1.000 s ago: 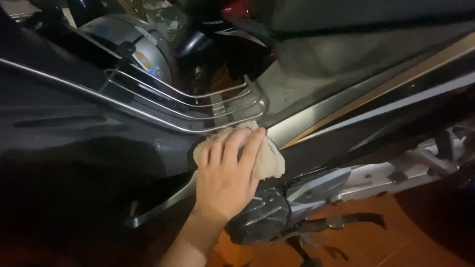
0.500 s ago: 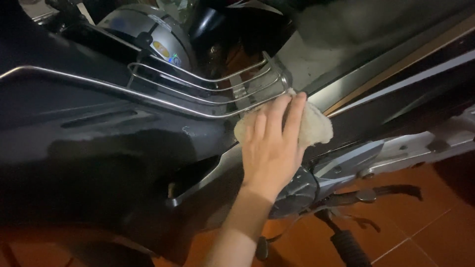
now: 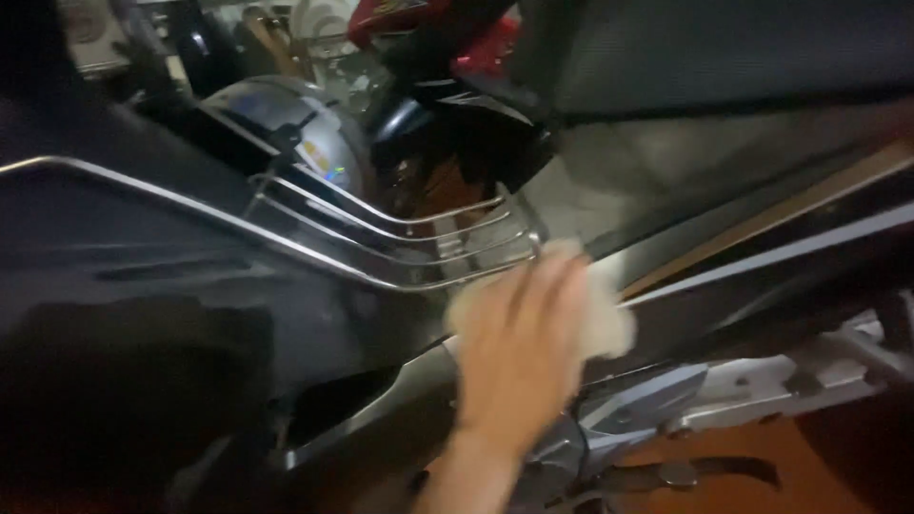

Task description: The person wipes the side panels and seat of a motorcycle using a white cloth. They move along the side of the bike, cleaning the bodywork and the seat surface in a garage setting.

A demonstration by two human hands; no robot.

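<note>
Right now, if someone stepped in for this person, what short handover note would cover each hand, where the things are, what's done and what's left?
Hands: one hand is in view, pressed flat on a pale cloth; which hand it is cannot be told for sure, and the other is out of view.
Things: the cloth lies against the dark side panel of a scooter, just below the chrome rack. The grey footrest bracket sits lower right.
Done: how much panel is already wiped cannot be told; the picture is blurred.
Left: probably the panel around the cloth and the rack.
</note>
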